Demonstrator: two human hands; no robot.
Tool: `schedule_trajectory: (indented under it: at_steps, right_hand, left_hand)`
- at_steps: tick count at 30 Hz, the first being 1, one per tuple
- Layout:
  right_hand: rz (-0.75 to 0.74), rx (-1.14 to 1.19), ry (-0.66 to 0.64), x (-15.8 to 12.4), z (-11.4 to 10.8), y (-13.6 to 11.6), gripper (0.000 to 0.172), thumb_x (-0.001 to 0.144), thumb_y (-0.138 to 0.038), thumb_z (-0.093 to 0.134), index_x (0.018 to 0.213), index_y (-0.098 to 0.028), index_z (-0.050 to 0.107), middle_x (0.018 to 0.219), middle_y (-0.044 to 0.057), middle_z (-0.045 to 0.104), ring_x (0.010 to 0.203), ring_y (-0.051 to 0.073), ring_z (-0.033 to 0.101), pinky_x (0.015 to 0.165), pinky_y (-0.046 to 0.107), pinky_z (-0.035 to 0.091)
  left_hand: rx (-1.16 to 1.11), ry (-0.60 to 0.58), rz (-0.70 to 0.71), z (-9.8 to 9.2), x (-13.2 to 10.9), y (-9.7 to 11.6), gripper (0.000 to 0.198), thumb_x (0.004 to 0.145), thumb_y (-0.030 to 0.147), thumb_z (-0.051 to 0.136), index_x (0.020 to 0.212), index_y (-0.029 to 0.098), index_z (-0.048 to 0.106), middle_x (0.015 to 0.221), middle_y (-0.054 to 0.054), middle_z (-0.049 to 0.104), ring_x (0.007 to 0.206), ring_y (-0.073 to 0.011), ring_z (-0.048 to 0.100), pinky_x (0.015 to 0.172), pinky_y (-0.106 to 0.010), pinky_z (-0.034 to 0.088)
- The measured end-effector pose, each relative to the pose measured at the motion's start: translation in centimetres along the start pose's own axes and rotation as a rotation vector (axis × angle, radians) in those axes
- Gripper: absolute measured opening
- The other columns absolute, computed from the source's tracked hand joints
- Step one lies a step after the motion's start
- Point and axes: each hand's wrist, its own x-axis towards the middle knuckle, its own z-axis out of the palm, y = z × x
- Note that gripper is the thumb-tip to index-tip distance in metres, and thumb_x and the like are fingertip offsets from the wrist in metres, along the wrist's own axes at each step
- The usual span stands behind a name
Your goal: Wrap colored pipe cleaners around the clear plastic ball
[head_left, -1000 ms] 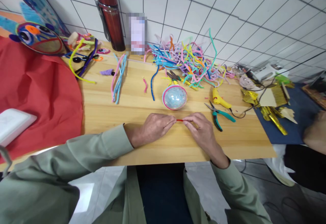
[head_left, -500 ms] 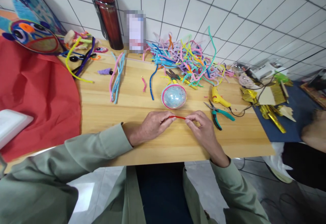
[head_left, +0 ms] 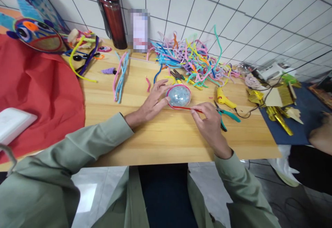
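Observation:
My left hand (head_left: pixel 153 100) reaches forward with fingers spread, its fingertips touching the left side of a clear plastic ball (head_left: pixel 178 96) with a pink rim on the wooden table (head_left: pixel 160 138). My right hand (head_left: pixel 209 120) pinches one end of a short red pipe cleaner (head_left: pixel 185 108), whose free end points toward the ball's base. Green sleeves cover both arms.
A big heap of coloured pipe cleaners (head_left: pixel 190 60) lies behind the ball. Teal-handled pliers (head_left: pixel 225 114) and a yellow glue gun (head_left: pixel 224 99) sit right of my right hand. A red flask (head_left: pixel 110 11) stands at the back; red cloth (head_left: pixel 38 89) covers the left. Another person's arm (head_left: pixel 320 134) shows at the right edge.
My left hand let go of the red pipe cleaner and moved forward to the ball. My right hand keeps the pipe cleaner and has carried it toward the ball.

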Motion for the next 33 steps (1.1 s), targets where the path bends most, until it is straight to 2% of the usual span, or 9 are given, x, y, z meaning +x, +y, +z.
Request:
schedule_trajectory:
  at_steps: [2,4,7,12,16,20,23,27,33]
  right_hand:
    - [-0.058,-0.054,0.014,0.3,0.4,0.3,0.011,0.1,-0.018,0.071,0.099,-0.028,0.076,0.091,0.005,0.08,0.087,0.025,0.075,0.081,0.043,0.06]
    - [-0.077,-0.064,0.015,0.6,0.8,0.5,0.012,0.1,-0.017,0.071,0.1,-0.028,0.077,0.095,0.005,0.081,0.091,0.025,0.078,0.083,0.043,0.062]
    - [-0.075,-0.057,0.022,0.9,1.3,0.8,0.015,0.099,-0.016,0.072,0.102,-0.029,0.078,0.101,0.005,0.083,0.097,0.025,0.08,0.085,0.043,0.064]
    - [-0.114,-0.063,0.051,1.8,1.4,1.4,0.016,0.098,-0.014,0.073,0.102,-0.028,0.079,0.098,0.006,0.082,0.097,0.026,0.08,0.084,0.043,0.065]
    - [-0.067,-0.061,0.064,2.2,1.3,1.7,0.016,0.098,-0.016,0.074,0.103,-0.03,0.079,0.1,0.005,0.082,0.096,0.025,0.08,0.084,0.043,0.065]
    - [-0.087,-0.05,0.078,2.2,1.3,1.5,0.017,0.098,-0.014,0.073,0.105,-0.029,0.078,0.099,0.005,0.083,0.095,0.025,0.08,0.08,0.041,0.064]
    - [-0.1,-0.065,0.081,2.3,1.3,1.3,0.018,0.098,-0.013,0.073,0.105,-0.029,0.077,0.099,0.005,0.083,0.095,0.024,0.081,0.079,0.04,0.065]
    - [-0.08,-0.074,0.087,2.5,1.4,1.2,0.016,0.099,-0.015,0.072,0.103,-0.029,0.078,0.097,0.004,0.083,0.093,0.023,0.08,0.082,0.04,0.064]
    - [0.003,-0.046,0.054,2.6,1.4,1.5,0.014,0.1,-0.018,0.071,0.101,-0.029,0.079,0.096,0.003,0.082,0.093,0.023,0.078,0.084,0.04,0.063]
  left_hand:
    - [-0.073,-0.082,-0.022,0.3,0.6,-0.9,0.054,0.114,0.054,0.045,0.157,0.023,0.053,0.171,-0.016,0.046,0.166,-0.0341,0.035,0.138,-0.06,0.031]
    - [-0.139,-0.114,-0.036,0.8,1.2,-1.4,0.058,0.113,0.056,0.047,0.159,0.022,0.05,0.171,-0.016,0.047,0.167,-0.034,0.035,0.139,-0.057,0.029]
    - [-0.221,-0.105,-0.04,1.5,2.0,-1.9,0.061,0.111,0.06,0.049,0.158,0.02,0.05,0.168,-0.015,0.052,0.162,-0.0334,0.042,0.138,-0.054,0.033]
    - [-0.292,-0.121,-0.079,2.0,3.2,-2.8,0.064,0.109,0.064,0.051,0.158,0.023,0.048,0.162,-0.014,0.057,0.153,-0.0334,0.052,0.132,-0.054,0.04]
    - [-0.3,-0.152,-0.054,1.8,3.6,-2.7,0.063,0.11,0.061,0.05,0.162,0.024,0.048,0.167,-0.014,0.053,0.158,-0.0335,0.047,0.136,-0.055,0.034]
    - [-0.285,-0.185,-0.023,1.3,3.5,-2.1,0.062,0.113,0.059,0.045,0.163,0.023,0.049,0.171,-0.014,0.05,0.163,-0.0311,0.041,0.139,-0.052,0.027]
    - [-0.291,-0.215,-0.034,0.9,3.4,-1.7,0.064,0.114,0.061,0.042,0.166,0.023,0.046,0.173,-0.014,0.047,0.164,-0.0317,0.039,0.14,-0.053,0.026]
    - [-0.271,-0.243,-0.026,0.7,3.2,-1.8,0.07,0.11,0.064,0.05,0.168,0.025,0.043,0.176,-0.014,0.043,0.167,-0.035,0.034,0.141,-0.057,0.024]
    - [-0.198,-0.224,0.02,1.0,3.0,-2.4,0.07,0.112,0.063,0.046,0.171,0.026,0.039,0.174,-0.016,0.044,0.165,-0.0327,0.037,0.14,-0.057,0.026]
